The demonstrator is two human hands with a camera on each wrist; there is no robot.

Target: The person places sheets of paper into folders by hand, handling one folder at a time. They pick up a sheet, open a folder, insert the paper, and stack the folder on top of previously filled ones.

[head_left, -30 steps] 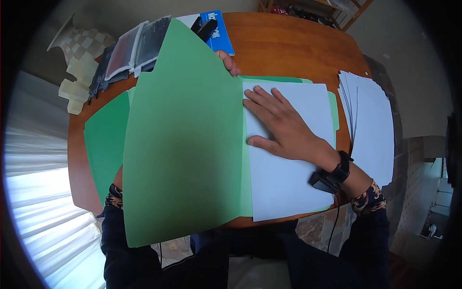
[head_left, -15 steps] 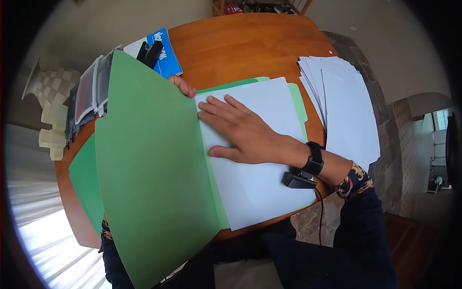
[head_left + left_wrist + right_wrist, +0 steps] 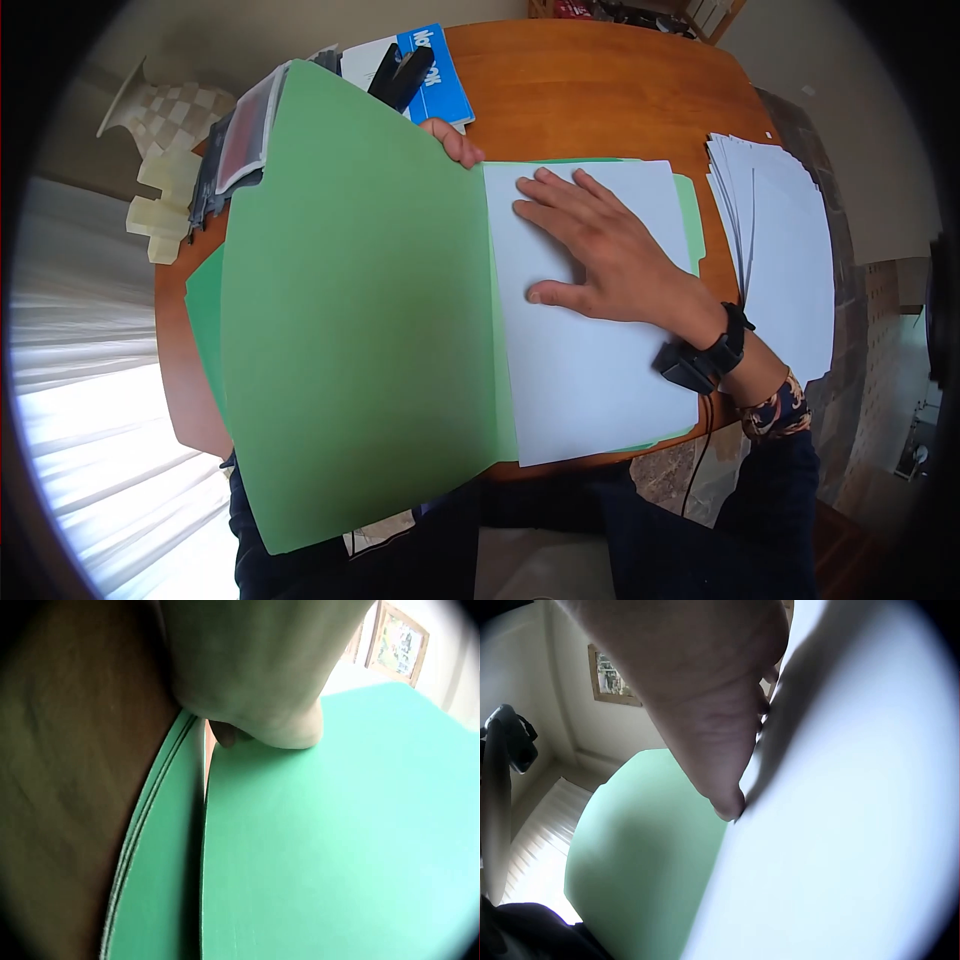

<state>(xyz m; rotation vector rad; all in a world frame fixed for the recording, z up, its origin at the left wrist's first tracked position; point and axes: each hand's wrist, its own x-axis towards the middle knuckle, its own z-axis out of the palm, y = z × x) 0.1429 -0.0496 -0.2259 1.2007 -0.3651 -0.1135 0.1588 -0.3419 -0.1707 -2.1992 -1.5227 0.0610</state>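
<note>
A light green folder (image 3: 360,300) stands opened, its left cover raised at a slant. White paper (image 3: 600,390) lies on its right side. My right hand (image 3: 610,250) rests on the paper with fingers spread, fingertips near the upper fold; the right wrist view shows the thumb's tip at the paper's edge. My left hand (image 3: 455,145) is behind the raised cover, only some fingers showing past its top edge near the fold. In the left wrist view, the left hand (image 3: 255,682) lies against the cover's outer face (image 3: 300,840). Its grip is mostly hidden.
Darker green folders (image 3: 205,320) lie at the left. A stack of white sheets (image 3: 790,260) is on the right. Behind are a blue and white notebook (image 3: 440,75) with a black stapler (image 3: 402,78) on it, zippered pouches (image 3: 250,130) and a checkered vase (image 3: 175,105).
The head view swung one way and back. The cover leans somewhat further left than a second ago. My right hand stays spread on the paper, my left behind the cover.
</note>
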